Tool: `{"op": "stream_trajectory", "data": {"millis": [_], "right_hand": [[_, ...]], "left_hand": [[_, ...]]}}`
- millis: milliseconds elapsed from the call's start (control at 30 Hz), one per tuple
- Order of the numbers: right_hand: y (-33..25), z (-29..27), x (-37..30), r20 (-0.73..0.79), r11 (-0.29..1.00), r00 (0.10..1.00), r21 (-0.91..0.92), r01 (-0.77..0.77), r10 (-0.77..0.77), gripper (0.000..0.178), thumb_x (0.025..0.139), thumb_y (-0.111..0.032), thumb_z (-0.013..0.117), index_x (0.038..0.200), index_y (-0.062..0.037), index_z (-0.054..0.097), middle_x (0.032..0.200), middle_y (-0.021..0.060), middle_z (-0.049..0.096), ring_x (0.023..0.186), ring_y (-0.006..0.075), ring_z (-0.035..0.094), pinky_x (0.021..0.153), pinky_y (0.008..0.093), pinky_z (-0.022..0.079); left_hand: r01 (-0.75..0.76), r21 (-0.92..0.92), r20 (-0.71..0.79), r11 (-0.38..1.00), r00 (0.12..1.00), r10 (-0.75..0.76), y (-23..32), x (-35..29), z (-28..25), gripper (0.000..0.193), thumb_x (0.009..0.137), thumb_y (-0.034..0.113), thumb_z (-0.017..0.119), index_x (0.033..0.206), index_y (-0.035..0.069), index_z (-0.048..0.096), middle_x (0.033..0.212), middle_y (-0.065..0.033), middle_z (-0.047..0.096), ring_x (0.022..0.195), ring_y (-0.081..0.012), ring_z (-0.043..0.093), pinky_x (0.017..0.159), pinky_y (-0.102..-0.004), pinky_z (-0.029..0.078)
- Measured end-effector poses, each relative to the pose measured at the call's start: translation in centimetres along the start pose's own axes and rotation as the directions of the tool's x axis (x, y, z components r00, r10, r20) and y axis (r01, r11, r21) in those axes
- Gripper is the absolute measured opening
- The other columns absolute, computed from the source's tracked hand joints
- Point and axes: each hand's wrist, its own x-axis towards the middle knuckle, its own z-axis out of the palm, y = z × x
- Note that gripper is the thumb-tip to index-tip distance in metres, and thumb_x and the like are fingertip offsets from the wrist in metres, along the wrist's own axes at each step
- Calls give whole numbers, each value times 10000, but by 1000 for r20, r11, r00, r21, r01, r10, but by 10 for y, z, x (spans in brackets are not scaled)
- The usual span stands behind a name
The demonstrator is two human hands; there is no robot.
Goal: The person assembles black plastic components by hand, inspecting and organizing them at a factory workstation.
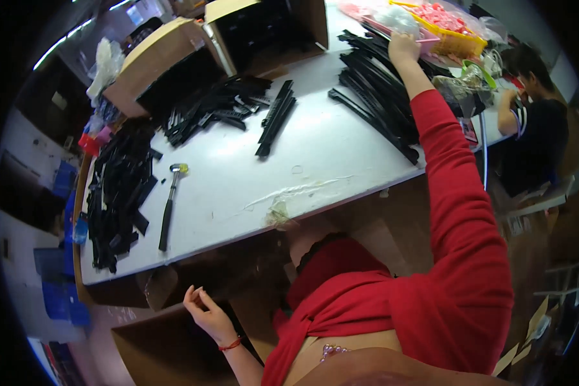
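- Long black plastic strips [379, 96], a big stack of them, lie on the far right of the white bench [238, 186], and this is where the work seems to be centred.
- The right hand [403, 48], at the end of a red sleeve stretched right across the bench, rests at the far end of that stack beside a pink rod; its fingers look curled down, but I cannot tell whether they grip anything.
- The step in hand looks like reaching to fetch a piece from the far edge; the next move would call for a firm pinch and a clean lift over the pile.
- The left hand [206, 312] hangs low, below the bench edge, over an open cardboard box [154, 347], fingers loosely bent and empty.
- Around it: two open cartons [174, 51] at the back, more black parts [119, 193] heaped on the left, a yellow basket [453, 42] of pink pieces.
- A small hammer [169, 206] lies near the left heap.
- Another person sits at the right end.
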Motion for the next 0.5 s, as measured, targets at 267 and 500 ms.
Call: {"op": "stream_trajectory", "data": {"millis": [267, 500], "right_hand": [[-101, -56, -102, -207, 641, 773, 454, 619, -600, 250, 878, -91, 580, 1065, -167, 729, 1079, 53, 684, 976, 256, 643, 871, 378, 500], [-196, -77, -165, -177, 226, 481, 712, 665, -859, 255, 870, -43, 599, 1088, -119, 708, 1081, 38, 674, 1040, 245, 592, 893, 355, 485]], "left_hand": [[42, -158, 98, 987, 995, -27, -1, -27, 30, 249, 974, 40, 539, 1222, 19, 533, 999, -112, 635, 912, -193, 617, 843, -307, 501], [11, -219, 239, 976, 970, 43, 38, -40, 51, 265, 955, 10, 544, 1219, 6, 521, 998, -122, 637, 904, -205, 618, 844, -310, 497]]}}
